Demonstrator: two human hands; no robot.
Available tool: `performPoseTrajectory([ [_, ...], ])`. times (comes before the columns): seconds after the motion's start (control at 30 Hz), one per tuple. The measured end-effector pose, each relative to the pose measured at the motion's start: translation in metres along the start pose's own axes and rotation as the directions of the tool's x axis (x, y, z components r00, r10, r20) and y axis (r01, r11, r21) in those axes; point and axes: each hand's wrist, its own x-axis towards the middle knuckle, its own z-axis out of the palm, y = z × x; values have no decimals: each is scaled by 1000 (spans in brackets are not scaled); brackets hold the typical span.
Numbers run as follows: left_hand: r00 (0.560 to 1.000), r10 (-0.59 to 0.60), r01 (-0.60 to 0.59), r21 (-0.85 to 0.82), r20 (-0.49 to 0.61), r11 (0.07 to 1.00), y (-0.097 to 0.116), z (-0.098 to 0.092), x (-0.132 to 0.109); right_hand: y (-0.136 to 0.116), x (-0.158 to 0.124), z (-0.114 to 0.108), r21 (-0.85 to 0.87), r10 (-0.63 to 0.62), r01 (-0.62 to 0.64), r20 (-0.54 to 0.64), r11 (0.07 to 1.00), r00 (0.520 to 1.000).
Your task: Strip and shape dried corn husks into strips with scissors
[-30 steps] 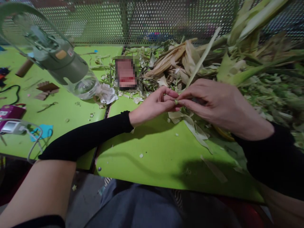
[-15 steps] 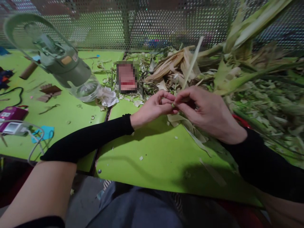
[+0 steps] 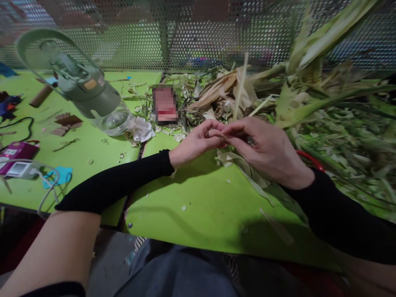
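Above the green table [image 3: 198, 214], my left hand [image 3: 201, 142] and my right hand [image 3: 269, 150] meet at their fingertips. Both are closed in a pinch around a corn husk strip, whose small gripped part is mostly hidden by the fingers. A pale, narrow strip [image 3: 241, 88] stands up behind my right hand; whether it joins the pinched piece is unclear. Under my right hand a wider husk piece [image 3: 252, 179] hangs or lies toward the table. Dry tan husks [image 3: 218, 88] are heaped just behind the hands.
A green-lidded bottle [image 3: 95, 93] leans at the left near crumpled paper [image 3: 142, 128]. A blurred-out rectangular object [image 3: 166, 105] lies among scraps. Green husks and shreds [image 3: 352, 148] cover the right side, with a red-handled thing [image 3: 311, 160]. A perforated metal screen [image 3: 198, 41] runs along the back.
My right hand has shifted slightly left and turned a little, and the narrow upright strip has swung left to stand more upright. The fingertips remain together. The whole view has shifted slightly.
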Motion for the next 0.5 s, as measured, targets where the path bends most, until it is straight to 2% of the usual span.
performPoseTrajectory([
  [0.1, 1000, -2, 1, -22, -19, 1000, -1, -1, 2, 6, 1, -8, -92, -87, 83, -44, 992, 995],
  [0.17, 1000, -15, 14, -24, -24, 1000, -1, -2, 3, 11, 1, -15, -169, -103, 95, -40, 981, 994],
  [0.3, 999, -31, 31, 5, -14, 1000, -2, -2, 2, 14, 1, -22, -206, -66, 77, 64, 975, 996],
  [0.5, 998, -5, 2, 49, 63, 999, -4, -6, 2, 11, 2, -16, -164, -88, 112, 148, 980, 985],
])
